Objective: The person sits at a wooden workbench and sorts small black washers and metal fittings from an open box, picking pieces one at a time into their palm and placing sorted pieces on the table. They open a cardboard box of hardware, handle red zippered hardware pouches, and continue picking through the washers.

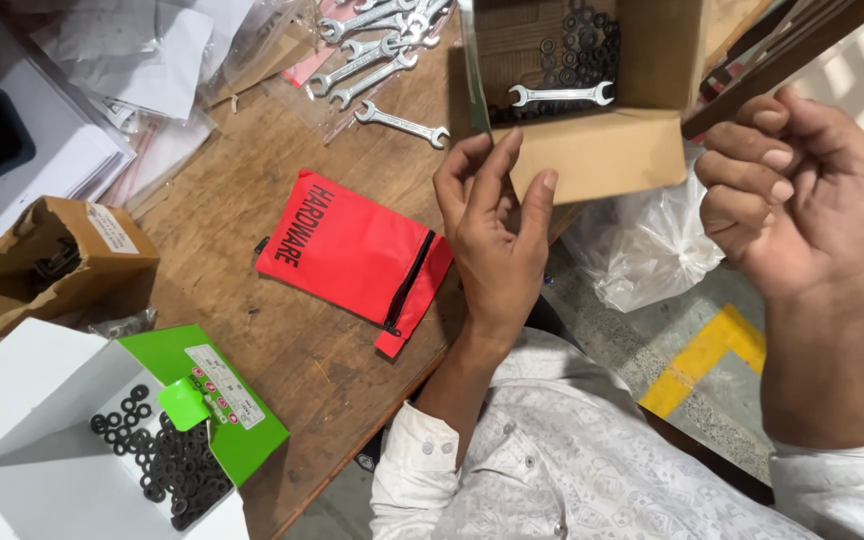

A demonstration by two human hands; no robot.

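Note:
My left hand is raised in front of me with its palm toward me and its fingers apart; nothing shows in it. It hovers just before the near wall of a brown cardboard box, which holds black washers and one small silver wrench. My right hand is up at the right, off the table edge, with its fingers curled inward. Its palm is hidden, so I cannot tell if anything lies in it. A red zip pouch lies flat on the wooden table, left of my left hand.
Several silver wrenches lie on plastic at the table's far side. At near left, an open white-and-green box holds black washers. A crumpled brown box, papers, a clear plastic bag and a yellow floor mark are also about.

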